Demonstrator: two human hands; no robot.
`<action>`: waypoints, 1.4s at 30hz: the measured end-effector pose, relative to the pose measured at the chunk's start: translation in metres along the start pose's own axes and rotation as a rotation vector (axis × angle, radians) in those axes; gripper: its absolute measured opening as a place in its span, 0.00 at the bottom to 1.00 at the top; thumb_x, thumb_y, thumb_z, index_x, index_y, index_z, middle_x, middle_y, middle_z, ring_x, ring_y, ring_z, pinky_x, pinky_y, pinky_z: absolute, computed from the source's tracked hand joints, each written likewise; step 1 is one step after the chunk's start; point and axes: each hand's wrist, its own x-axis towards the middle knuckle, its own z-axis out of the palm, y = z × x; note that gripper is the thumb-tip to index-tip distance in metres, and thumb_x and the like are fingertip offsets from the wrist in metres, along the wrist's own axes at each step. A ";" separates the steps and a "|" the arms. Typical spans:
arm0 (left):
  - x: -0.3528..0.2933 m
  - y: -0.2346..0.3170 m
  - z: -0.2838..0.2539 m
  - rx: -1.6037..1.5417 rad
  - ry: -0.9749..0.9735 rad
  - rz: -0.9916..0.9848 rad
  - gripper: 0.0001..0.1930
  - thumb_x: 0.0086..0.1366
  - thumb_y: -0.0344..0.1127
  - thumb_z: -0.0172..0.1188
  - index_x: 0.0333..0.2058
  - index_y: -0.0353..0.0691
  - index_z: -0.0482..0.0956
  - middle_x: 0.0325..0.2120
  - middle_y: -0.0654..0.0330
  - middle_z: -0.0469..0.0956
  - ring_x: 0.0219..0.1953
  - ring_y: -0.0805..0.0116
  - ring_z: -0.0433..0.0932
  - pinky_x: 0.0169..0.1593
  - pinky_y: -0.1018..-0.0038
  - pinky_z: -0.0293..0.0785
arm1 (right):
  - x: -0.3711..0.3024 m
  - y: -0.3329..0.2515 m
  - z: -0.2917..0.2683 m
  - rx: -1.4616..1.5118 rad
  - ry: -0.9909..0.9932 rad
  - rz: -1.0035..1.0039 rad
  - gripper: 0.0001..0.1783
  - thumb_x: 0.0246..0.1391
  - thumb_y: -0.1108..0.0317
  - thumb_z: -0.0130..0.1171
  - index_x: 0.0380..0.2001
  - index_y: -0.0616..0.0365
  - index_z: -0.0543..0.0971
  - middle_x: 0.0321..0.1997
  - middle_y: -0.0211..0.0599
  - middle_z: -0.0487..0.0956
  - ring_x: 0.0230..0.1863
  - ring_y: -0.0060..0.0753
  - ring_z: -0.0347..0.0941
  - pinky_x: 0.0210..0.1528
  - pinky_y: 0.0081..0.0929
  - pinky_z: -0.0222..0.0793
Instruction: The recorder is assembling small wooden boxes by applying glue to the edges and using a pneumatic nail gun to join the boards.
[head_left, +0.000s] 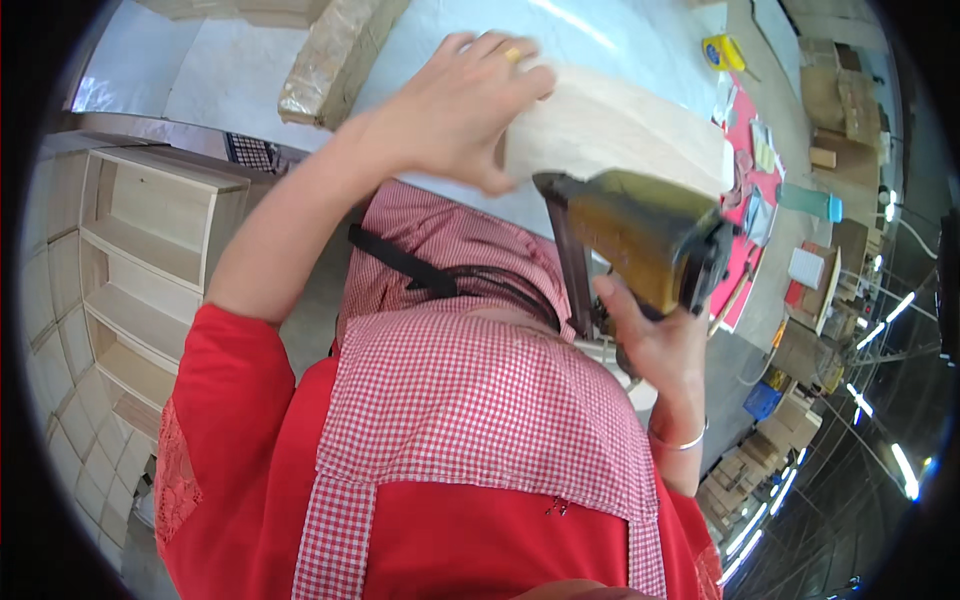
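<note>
My left hand (478,105) reaches across to the end of a pale wooden board (620,125), fingers over its far side and thumb on its near side, gripping it. A ring is on one finger. My right hand (655,340) is closed around the handle of a nail gun (640,235) with a yellowish-brown body and dark ends. The tool is held up close to the board's near side, blurred by motion; whether it touches the board I cannot tell. Part of the board is hidden behind it.
A light worktable (430,65) lies under the board, with a taped cardboard piece (335,60) on its left. A yellow tape measure (722,53) and a teal bottle (805,202) are at the right. Wooden shelf units (150,260) stand left; stacked boxes (760,450) fill the right.
</note>
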 end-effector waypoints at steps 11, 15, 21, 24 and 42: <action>-0.052 0.092 0.042 -0.348 0.081 -0.325 0.34 0.58 0.53 0.65 0.55 0.32 0.70 0.46 0.44 0.72 0.46 0.46 0.74 0.51 0.59 0.71 | -0.039 0.059 -0.062 0.019 0.196 0.080 0.21 0.51 0.75 0.68 0.48 0.62 0.73 0.33 0.30 0.78 0.22 0.16 0.70 0.21 0.17 0.64; 0.027 0.039 0.056 -0.556 0.266 -0.343 0.17 0.62 0.41 0.59 0.46 0.36 0.77 0.43 0.47 0.75 0.46 0.51 0.75 0.50 0.60 0.72 | -0.053 0.064 -0.073 0.011 0.266 0.077 0.23 0.51 0.75 0.68 0.49 0.62 0.72 0.33 0.30 0.78 0.21 0.17 0.70 0.19 0.17 0.64; 0.160 -0.100 0.063 0.018 0.220 -0.410 0.28 0.47 0.48 0.70 0.40 0.30 0.77 0.44 0.38 0.76 0.49 0.42 0.75 0.51 0.54 0.72 | -0.076 0.061 -0.084 -0.029 0.135 0.265 0.23 0.51 0.75 0.69 0.49 0.64 0.72 0.34 0.31 0.78 0.25 0.17 0.73 0.22 0.17 0.67; 0.177 -0.092 0.039 0.104 0.083 -0.364 0.25 0.51 0.50 0.68 0.38 0.32 0.82 0.39 0.42 0.81 0.45 0.45 0.80 0.49 0.57 0.76 | -0.085 0.060 -0.081 -0.020 0.099 0.321 0.24 0.51 0.75 0.70 0.50 0.65 0.73 0.36 0.32 0.79 0.28 0.18 0.74 0.25 0.17 0.69; 0.164 -0.098 0.038 -0.034 0.110 -0.431 0.26 0.51 0.51 0.68 0.42 0.34 0.83 0.41 0.45 0.82 0.46 0.48 0.80 0.50 0.61 0.76 | -0.065 0.045 -0.070 -0.050 0.021 0.108 0.25 0.51 0.75 0.71 0.51 0.66 0.74 0.45 0.34 0.81 0.40 0.22 0.76 0.41 0.21 0.73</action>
